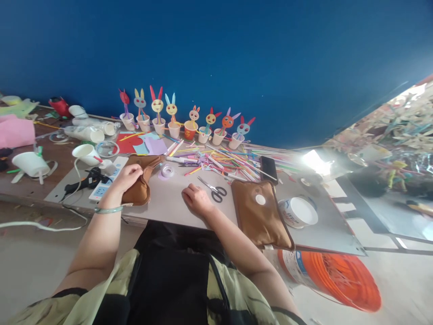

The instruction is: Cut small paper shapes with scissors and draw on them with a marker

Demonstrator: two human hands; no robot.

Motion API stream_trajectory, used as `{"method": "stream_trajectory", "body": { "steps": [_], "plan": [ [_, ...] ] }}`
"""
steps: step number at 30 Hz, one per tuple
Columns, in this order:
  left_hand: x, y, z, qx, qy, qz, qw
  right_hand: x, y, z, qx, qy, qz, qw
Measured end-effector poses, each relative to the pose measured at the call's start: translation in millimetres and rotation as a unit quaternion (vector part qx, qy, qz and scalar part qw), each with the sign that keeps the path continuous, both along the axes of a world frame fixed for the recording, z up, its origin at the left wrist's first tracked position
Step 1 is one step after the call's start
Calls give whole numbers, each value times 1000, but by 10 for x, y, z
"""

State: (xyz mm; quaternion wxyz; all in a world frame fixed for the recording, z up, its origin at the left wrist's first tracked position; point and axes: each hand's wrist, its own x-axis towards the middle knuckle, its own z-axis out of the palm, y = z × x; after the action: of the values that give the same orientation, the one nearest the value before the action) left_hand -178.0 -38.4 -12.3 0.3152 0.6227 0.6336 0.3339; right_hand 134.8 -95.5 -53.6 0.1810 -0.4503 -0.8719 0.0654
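Observation:
My left hand rests on a brown cushion-like pouch, its fingers curled in and nothing visible in them. Loosely closed, my right hand lies on the grey tabletop, with no object showing in it. Just right of its fingers are black-handled scissors, blades a little apart. A roll of clear tape sits between the two hands, farther back. Beyond it spreads a pile of colored sticks and pens.
Paper cups with rabbit-faced figures, such as a yellow-faced rabbit, line the blue wall. A power strip and black glue gun lie left. Rightward are a phone, a larger brown pouch, a white tub and an orange bucket.

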Motion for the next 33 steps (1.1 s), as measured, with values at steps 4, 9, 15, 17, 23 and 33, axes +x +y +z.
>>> {"method": "stream_trajectory", "body": {
  "steps": [4, 9, 15, 17, 23, 33],
  "plan": [
    [51, -17, 28, 6, 43, -19, 999, 7, 11, -24, -9, 25, 0, 1000],
    [80, -11, 26, 5, 79, -26, 997, 5, 14, -29, -17, 40, -1, 999],
    [43, -3, -7, 6, 57, -25, 998, 6, 1, 6, -26, 44, -3, 999],
    [39, -4, -9, 1, 57, -22, 998, 5, -2, 15, -28, 42, -5, 999],
    [70, -13, 17, 10, 70, -32, 997, 1, 0, 14, -29, 47, -3, 999],
    [166, -54, 102, 15, 98, -39, 994, -6, 7, -16, -24, 45, -13, 999]
  ]
}}
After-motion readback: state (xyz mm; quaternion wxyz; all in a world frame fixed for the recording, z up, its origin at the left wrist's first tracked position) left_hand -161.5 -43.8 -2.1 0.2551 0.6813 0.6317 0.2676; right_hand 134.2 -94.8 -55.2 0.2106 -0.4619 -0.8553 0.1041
